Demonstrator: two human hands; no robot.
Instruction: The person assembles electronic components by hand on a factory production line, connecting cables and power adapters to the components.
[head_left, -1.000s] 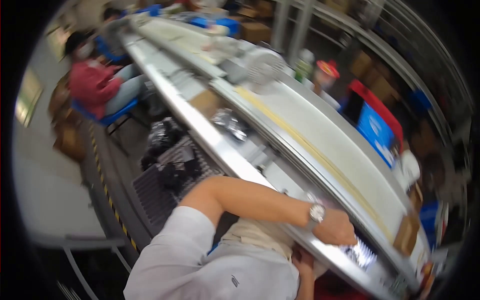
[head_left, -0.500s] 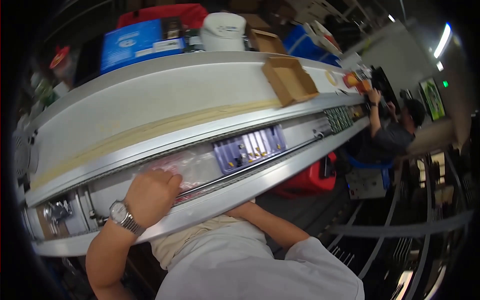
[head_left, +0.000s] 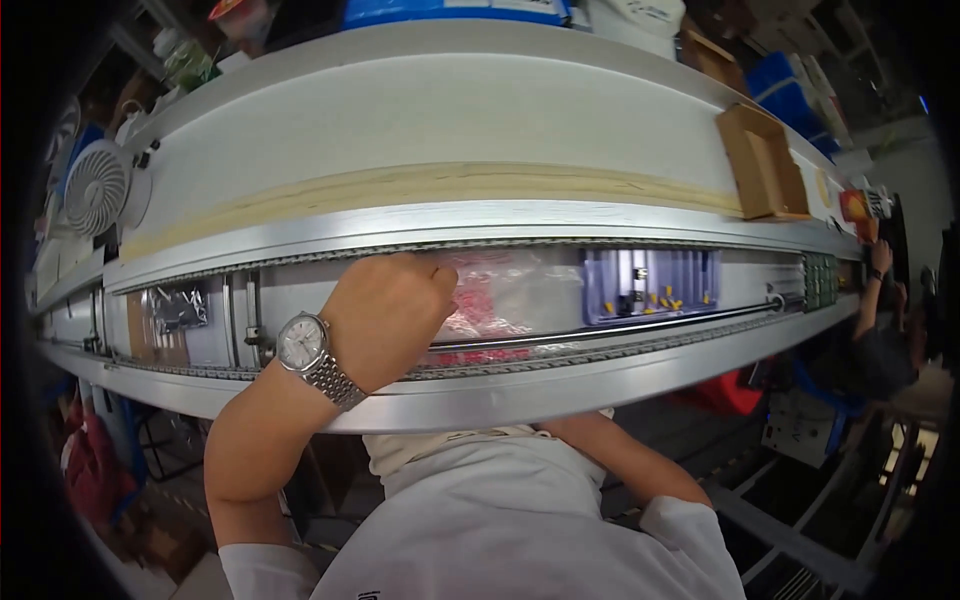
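Observation:
My left hand, with a metal-band wristwatch on its wrist, is closed with its fingers curled under. It lies at the left end of a clear plastic bag holding pink-red pieces, in the channel of the conveyor line. The fingertips are hidden, so what they grip cannot be made out. My right hand is tucked below the front metal rail; only the forearm shows plainly and the fingers are out of sight. Right of the bag sits a purple tray with small yellow and black parts.
Chains run along both rails. A bag of dark parts lies left in the channel; green boards lie far right. On the white bench stand an open cardboard box and a white fan. Another person works at the far right.
The view has turned left and levelled, so the tray and box appear farther right and the fan shows fully. My left hand stays closed beside the bag; my right hand remains below the rail.

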